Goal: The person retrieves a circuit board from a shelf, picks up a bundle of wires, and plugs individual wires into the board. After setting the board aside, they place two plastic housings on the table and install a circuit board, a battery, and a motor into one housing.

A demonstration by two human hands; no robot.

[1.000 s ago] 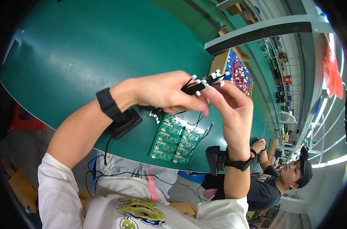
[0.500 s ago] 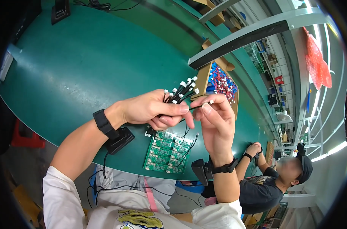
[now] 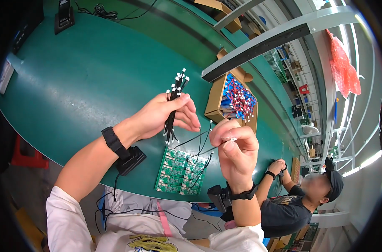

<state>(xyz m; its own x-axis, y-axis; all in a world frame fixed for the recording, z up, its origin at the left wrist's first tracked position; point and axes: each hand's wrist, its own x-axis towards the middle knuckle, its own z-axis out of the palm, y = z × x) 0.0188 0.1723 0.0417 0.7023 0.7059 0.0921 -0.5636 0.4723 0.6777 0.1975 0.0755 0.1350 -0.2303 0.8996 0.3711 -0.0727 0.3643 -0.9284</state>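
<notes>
A bundle of short black cables with white plugs (image 3: pixel 170 122) stands nearly upright in my left hand (image 3: pixel 157 115). The thumb clamps it against the palm while the other fingers stay loosely stretched. My right hand (image 3: pixel 238 153) pinches one black cable (image 3: pixel 210 149) between thumb and forefinger, close to its white plug (image 3: pixel 233 139). That cable runs down and left, over the green circuit board panel (image 3: pixel 172 168) that lies on the table below my hands. Several more thin black cables (image 3: pixel 198 178) trail across the panel's right part.
An open cardboard box (image 3: pixel 214 103) full of blue parts with red wires and white plugs stands beyond my right hand. A metal frame bar (image 3: pixel 258 52) slants above it. On the right, a co-worker (image 3: pixel 289 210) sits at the same green table (image 3: pixel 94 71). A black device (image 3: pixel 64 19) stands far left.
My hands have drawn apart. The left hand has moved left with the bundle, which now points more upright. The right hand has gone lower, with a single cable in its pinch.
</notes>
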